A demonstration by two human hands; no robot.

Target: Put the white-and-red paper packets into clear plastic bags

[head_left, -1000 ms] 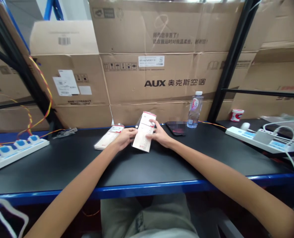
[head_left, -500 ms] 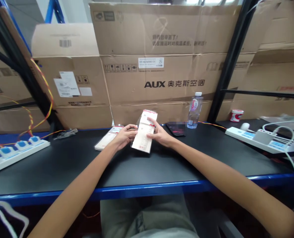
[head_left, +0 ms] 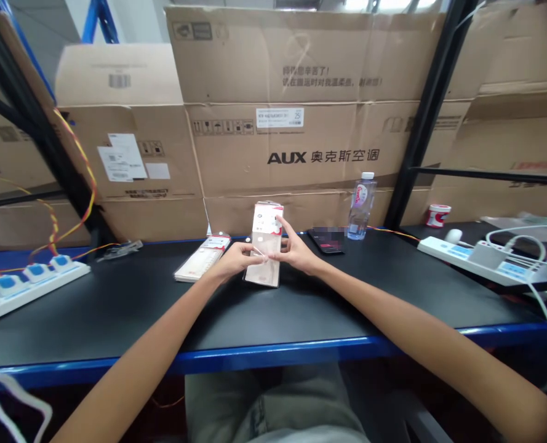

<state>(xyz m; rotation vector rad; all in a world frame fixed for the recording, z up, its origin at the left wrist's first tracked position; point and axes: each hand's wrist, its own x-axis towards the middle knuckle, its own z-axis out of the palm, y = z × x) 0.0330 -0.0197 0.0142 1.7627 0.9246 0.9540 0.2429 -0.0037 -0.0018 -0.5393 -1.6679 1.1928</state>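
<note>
A flat clear-wrapped packet [head_left: 264,274] with a red-and-white header and pale body is held nearly upright above the black table. My right hand [head_left: 298,253] grips its right edge, thumb on the front and forefinger up near the header. My left hand [head_left: 234,259] is closed at its left side, thumb and finger pinched across the front. A thin pale edge shows at those fingertips; I cannot make out whether it is a loose part of the wrapping. Left of it, a stack of similar packets [head_left: 200,261] lies on the table, just beyond my left wrist.
A dark phone [head_left: 327,241] and a water bottle [head_left: 360,206] stand at the back right. White power strips lie at left [head_left: 37,289] and right [head_left: 467,258], with cables. A red-and-white tub [head_left: 438,215] is farther right. Cardboard [head_left: 310,178] walls the back.
The packet has turned more upright and faces me more squarely. My left fingers have moved from its left edge across its front. My right hand keeps its hold.
</note>
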